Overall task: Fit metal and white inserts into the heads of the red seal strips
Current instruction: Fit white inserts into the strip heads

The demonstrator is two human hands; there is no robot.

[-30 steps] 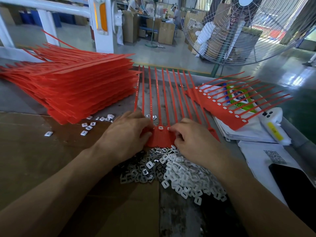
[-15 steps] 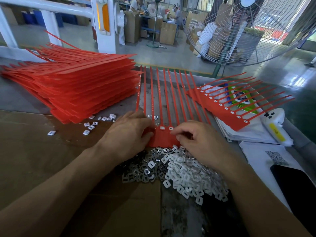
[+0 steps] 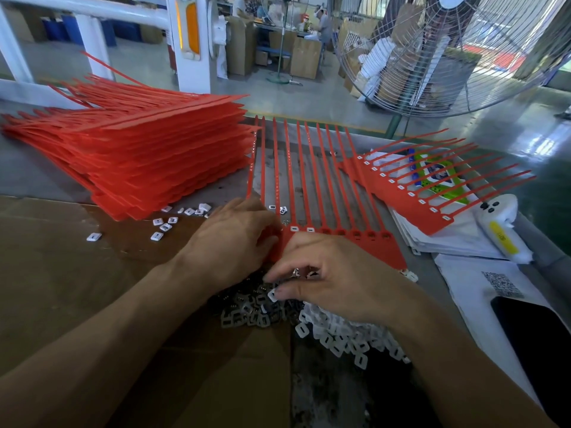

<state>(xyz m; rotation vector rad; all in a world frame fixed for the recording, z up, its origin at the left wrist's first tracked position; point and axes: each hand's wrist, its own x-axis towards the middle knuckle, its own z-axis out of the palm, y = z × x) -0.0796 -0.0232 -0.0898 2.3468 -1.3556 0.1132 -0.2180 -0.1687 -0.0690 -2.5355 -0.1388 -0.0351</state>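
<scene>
A flat comb of red plastic seal strips [image 3: 364,242] lies mid-tabletop, its head bar toward the person, two sockets holding white inserts. The left hand [image 3: 234,242] presses curled fingers onto the bar's left end. The right hand [image 3: 333,279] pinches a small white insert [image 3: 273,295] over the loose pile of metal and white inserts [image 3: 336,335] at the near edge. A tall stack of red strip combs [image 3: 148,156] fills the far left corner

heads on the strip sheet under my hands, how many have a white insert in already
2: first head beside the left hand, second head just right of it. The hand may hide more.
</scene>
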